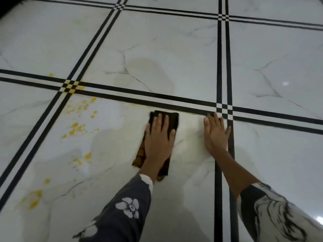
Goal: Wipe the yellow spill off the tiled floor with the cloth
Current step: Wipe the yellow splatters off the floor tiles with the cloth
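A dark brown cloth (173, 119) with orange-stained patches lies flat on the white marbled tile floor (174, 49). My left hand (160, 137) presses down on top of it with fingers spread, just below a black double grout line. My right hand (215, 131) rests flat on the bare tile to the right of the cloth, fingers apart, holding nothing. Yellow spill droplets (76, 127) are scattered to the left of the cloth, with more yellow on the checkered line crossing (71, 86) and a larger smear (34, 198) at the lower left.
Black double lines (225, 58) divide the floor into large squares. Faint wet, yellowish smears (145, 72) show on the tile beyond the cloth. A dark edge (7, 4) sits at the top left corner.
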Demonstrator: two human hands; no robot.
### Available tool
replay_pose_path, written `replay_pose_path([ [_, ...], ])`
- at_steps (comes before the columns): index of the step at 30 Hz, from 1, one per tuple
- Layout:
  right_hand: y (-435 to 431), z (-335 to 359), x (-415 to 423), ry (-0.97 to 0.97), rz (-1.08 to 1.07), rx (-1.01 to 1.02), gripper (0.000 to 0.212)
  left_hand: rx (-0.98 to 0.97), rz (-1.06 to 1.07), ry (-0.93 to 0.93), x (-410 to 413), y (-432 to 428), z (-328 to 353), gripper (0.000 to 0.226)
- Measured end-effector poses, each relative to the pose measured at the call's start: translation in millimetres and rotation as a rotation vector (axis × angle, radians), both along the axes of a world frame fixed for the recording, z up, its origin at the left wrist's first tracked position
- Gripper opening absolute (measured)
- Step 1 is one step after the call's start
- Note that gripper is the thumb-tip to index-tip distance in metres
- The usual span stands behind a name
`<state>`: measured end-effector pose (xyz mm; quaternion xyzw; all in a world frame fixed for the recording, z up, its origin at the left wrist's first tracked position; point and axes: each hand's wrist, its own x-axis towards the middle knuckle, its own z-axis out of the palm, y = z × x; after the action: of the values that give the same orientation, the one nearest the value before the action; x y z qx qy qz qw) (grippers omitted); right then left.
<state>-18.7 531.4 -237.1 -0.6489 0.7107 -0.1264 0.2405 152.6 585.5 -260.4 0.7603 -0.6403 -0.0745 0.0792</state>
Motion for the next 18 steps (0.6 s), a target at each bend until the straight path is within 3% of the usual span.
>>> replay_pose_path([
  [2, 6.6, 2.1, 25.4, -0.010, 0.030, -0.002, 0.051, -0.008, 0.183, -0.036, 15.9, 16.5, 4.8, 0.066],
  [6, 20.2, 7.8, 86.4, -0.056, 0.245, 0.002, 0.049, 0.009, -0.148, -0.041, 22.8, 64.9, 7.0, 0.057],
  [7, 25.3, 9.9, 104.9, -0.073, 0.313, 0.025, 0.049, 0.010, -0.115, -0.031, 37.7, 72.4, 6.1, 0.056],
  [10, 48.0, 14.2, 160.4, -0.107, 0.459, 0.056, 0.049, 0.001, 0.279, -0.013, 87.5, 107.9, 5.4, 0.058],
  [11, 57.8, 14.4, 182.3, -0.117, 0.507, 0.051, 0.049, 0.028, 0.315, -0.011, 100.4, 126.4, 5.9, 0.060],
  [14, 77.8, 12.4, 218.0, -0.101, 0.604, 0.027, 0.050, 0.060, 0.161, 0.004, 116.7, 168.7, 5.0, 0.059],
  [15, 85.7, 10.4, 230.8, -0.085, 0.640, 0.022, 0.051, 0.049, 0.223, 0.003, 129.6, 184.6, 3.7, 0.058],
  [18, 96.6, 0.5, 250.9, 0.016, 0.731, -0.053, 0.066, -0.011, 0.660, -0.006, 171.7, 221.5, 5.1, 0.065],
])
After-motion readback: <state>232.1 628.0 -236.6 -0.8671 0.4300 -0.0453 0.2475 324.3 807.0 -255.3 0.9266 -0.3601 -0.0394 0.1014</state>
